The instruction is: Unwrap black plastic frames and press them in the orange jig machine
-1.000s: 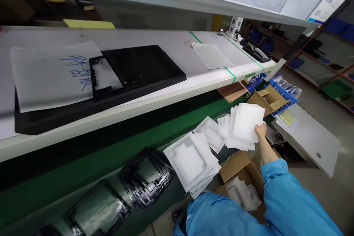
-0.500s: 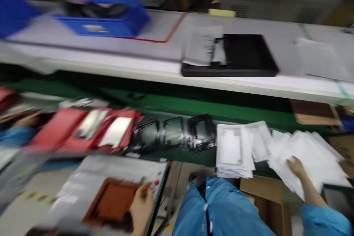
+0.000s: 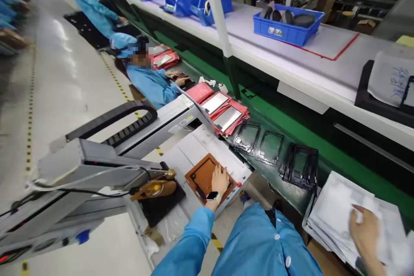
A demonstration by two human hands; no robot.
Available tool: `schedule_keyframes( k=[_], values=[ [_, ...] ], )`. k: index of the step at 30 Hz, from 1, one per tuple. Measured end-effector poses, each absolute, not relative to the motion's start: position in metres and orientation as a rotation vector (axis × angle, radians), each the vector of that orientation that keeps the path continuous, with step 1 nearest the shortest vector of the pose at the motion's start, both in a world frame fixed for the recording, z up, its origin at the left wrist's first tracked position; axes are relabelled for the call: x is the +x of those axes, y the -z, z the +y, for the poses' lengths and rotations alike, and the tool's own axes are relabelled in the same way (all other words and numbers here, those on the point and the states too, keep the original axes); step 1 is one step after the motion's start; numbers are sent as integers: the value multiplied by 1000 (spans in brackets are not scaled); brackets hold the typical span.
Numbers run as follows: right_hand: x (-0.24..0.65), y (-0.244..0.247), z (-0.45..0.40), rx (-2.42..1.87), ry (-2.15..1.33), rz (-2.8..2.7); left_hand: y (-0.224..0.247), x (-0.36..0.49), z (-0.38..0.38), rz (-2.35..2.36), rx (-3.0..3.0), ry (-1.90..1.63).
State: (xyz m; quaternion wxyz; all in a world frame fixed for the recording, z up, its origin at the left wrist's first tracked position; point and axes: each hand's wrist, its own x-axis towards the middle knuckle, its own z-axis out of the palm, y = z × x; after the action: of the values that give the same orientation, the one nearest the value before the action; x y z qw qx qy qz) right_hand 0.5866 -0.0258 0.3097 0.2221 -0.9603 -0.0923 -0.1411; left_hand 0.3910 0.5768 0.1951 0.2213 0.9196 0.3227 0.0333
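Observation:
My left hand (image 3: 220, 181), with a watch on its wrist, lies on the right part of a brown fixture plate (image 3: 201, 173) on the machine bed. Its fingers are stretched out over the plate. My right hand (image 3: 365, 228), slightly blurred, is over a stack of white sheets (image 3: 339, 207) at the lower right. Its fingers are apart and hold nothing visible. Between the hands, thin black frames (image 3: 271, 147) lie on the green bench, with a thicker pile of black frames (image 3: 300, 166) nearest the white sheets.
Red packets (image 3: 228, 116) with pale panels lie beyond the frames. A machine arm (image 3: 106, 172) stands at the left. A co-worker (image 3: 148, 77) sits farther up the line. Above the bench, a shelf holds a blue bin (image 3: 287, 26) and a black tray (image 3: 364, 90).
The view has swung left, bringing the machine and the co-worker into sight. My left hand has opened out flat over the brown plate. My right hand is still at the white sheets.

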Motion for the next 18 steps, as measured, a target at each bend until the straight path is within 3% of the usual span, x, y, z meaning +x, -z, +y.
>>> schedule_keyframes(
  k=[5,9,13,18],
  values=[
    [546,-282,197,-2438,-52,-897,-188,400,627,665,2646,-88],
    [510,-248,333,-2350,-258,-1270,-207,399,644,542,2699,-114],
    [471,-219,412,-2178,-417,-1687,-240,379,640,593,2721,-160],
    [431,-194,452,-2017,-518,-2029,-274,357,617,762,2702,-253]
  ],
)
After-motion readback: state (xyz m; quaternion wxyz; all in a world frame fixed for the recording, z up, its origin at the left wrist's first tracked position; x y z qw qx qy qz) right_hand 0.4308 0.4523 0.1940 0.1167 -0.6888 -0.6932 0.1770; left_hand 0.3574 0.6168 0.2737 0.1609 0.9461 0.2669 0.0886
